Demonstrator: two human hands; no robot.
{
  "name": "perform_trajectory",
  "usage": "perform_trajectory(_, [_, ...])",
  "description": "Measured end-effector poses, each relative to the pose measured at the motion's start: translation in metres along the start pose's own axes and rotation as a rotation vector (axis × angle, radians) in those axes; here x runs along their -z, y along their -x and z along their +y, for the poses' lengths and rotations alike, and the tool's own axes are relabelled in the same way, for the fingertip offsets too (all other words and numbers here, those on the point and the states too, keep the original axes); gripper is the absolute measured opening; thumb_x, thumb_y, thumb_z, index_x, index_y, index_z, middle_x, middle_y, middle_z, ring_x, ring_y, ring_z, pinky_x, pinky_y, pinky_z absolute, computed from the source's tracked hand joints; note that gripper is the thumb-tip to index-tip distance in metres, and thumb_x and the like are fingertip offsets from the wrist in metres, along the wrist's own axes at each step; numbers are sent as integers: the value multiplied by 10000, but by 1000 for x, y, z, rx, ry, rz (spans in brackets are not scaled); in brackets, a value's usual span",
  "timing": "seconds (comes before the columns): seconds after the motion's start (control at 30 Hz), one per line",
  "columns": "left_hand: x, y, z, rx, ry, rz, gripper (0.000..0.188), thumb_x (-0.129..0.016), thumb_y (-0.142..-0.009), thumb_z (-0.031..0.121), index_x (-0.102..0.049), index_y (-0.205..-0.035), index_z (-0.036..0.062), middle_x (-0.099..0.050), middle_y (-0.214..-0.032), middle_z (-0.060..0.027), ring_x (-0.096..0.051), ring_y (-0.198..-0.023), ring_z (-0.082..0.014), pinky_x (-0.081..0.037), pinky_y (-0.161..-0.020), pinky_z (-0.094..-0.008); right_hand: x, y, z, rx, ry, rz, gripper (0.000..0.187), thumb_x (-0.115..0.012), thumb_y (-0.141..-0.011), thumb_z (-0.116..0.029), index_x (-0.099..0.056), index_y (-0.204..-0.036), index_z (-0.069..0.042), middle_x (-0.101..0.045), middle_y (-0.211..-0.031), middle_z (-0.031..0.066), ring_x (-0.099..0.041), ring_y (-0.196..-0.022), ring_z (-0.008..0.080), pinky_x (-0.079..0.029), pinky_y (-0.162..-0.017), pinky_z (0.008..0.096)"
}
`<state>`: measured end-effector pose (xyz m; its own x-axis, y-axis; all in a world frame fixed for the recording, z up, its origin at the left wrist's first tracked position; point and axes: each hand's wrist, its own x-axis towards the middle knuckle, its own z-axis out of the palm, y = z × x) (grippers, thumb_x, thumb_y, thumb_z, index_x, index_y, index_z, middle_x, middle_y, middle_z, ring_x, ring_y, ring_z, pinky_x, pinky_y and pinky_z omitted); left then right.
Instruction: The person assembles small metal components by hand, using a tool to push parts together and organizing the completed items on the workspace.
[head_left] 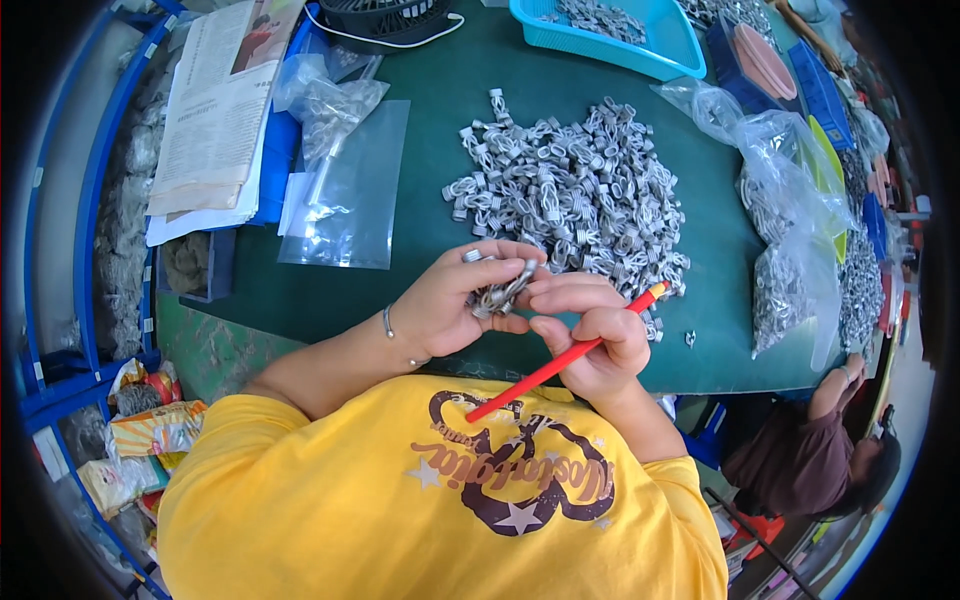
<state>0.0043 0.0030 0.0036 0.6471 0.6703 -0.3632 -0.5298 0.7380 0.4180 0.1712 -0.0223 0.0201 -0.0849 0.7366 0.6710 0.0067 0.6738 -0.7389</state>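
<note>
My left hand (pixel 452 295) is closed around a few small silver-grey parts (pixel 497 292), which show between the thumb and fingers. My right hand (pixel 592 328) holds a slim red stick (pixel 555 368) with a yellow band near its upper end. That stick slants down to the left across the yellow shirt. The right fingertips reach the parts at the edge of the left palm; whether they pinch one is hidden. Just beyond both hands lies a big heap of similar grey parts (pixel 575 190), with ribbed round ends and looped bodies. One loose part (pixel 690 338) sits to its right.
The green table (pixel 430 160) carries a clear plastic bag (pixel 350 215) and newspapers (pixel 215 110) at left. A turquoise basket (pixel 615 50) of parts and a black fan (pixel 385 18) stand at the back. Filled plastic bags (pixel 785 230) lie right. Another person (pixel 800 455) sits at far right.
</note>
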Motion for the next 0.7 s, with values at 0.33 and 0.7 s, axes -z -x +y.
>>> perform_trajectory(0.33, [3, 3, 8, -112, -124, 137, 104, -599, -836, 130, -537, -875, 56, -512, -715, -31, -489, -583, -109, -374, -455, -228, 14, -29, 43, -212, 825, -170, 260, -716, -633, -13, -475, -716, -66, -578, -718, 61, -520, -698, 267, -378, -638, 372])
perform_trajectory(0.7, [-16, 1, 12, -378, -582, 271, 219, -621, -801, 47, -546, -994, -25, -550, -731, -55, -495, -550, -83, -389, -446, -202, 13, -16, 29, -558, -217, 218, 234, -574, -789, 84, -384, -787, -53, -592, -841, 114, -600, -697, 149, -478, -574, 226])
